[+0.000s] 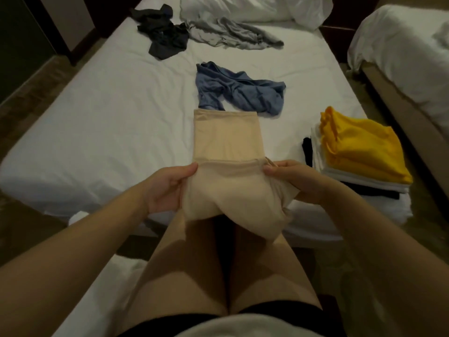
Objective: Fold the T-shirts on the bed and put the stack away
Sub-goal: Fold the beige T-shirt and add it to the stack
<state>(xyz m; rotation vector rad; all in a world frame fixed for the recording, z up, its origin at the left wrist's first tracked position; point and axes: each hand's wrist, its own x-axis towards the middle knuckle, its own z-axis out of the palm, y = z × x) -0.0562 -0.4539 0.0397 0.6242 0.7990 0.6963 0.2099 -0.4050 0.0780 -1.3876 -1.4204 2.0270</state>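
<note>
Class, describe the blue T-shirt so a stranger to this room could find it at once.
Start at the white bed. Near its middle, just beyond the beige T-shirt being folded, lies the blue T-shirt. It alone is blue, crumpled, nearer than the black shirt and the grey shirt.

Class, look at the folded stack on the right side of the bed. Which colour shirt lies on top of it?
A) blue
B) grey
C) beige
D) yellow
D: the yellow shirt lies on top of the folded stack, over white and black layers. The blue shirt and grey shirt lie crumpled further up the bed, and both hands grip the beige shirt.
</note>
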